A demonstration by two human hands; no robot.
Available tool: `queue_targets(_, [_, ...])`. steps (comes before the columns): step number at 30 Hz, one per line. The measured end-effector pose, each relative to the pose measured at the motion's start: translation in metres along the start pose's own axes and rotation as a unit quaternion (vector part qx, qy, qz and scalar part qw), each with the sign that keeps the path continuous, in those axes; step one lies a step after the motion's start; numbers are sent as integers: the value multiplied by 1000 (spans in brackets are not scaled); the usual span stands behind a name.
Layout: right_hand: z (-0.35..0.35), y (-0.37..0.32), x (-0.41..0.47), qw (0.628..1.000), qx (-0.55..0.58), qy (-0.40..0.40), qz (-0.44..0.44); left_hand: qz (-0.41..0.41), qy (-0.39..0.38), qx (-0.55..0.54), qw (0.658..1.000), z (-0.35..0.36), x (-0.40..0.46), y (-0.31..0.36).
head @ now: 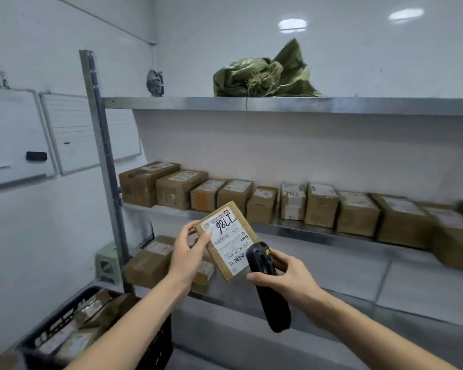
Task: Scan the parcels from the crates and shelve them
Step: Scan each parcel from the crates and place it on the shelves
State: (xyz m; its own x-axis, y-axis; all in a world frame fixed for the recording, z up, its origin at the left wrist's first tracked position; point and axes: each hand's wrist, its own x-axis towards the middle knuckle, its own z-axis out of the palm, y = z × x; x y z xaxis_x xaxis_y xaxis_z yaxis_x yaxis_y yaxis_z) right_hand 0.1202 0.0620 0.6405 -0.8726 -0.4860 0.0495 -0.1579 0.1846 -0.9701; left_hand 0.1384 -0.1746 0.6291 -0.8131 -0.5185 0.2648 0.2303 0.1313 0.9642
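My left hand grips a small flat cardboard parcel with a white label and a handwritten number, held tilted in front of the shelves. My right hand holds a black handheld scanner, whose head sits close to the barcode at the parcel's lower right edge. At the bottom left stands a black plastic crate with several cardboard parcels inside. The metal shelf unit has a middle shelf lined with several brown parcels.
A green sack lies on the top shelf. On the lower shelf at the left sit a few boxes; its right part is bare metal. Whiteboards hang on the left wall, and a green stool stands by the shelf post.
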Motion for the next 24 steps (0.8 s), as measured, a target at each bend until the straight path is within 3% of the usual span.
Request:
queue_targets(13, [-109,-40,-80,996,24,91,6,-15,-84,-56,995,106,-47,61])
queue_targets(24, [-145,-43,-107,991,-53,111,46,5,-170,-2,985,125,-55,72])
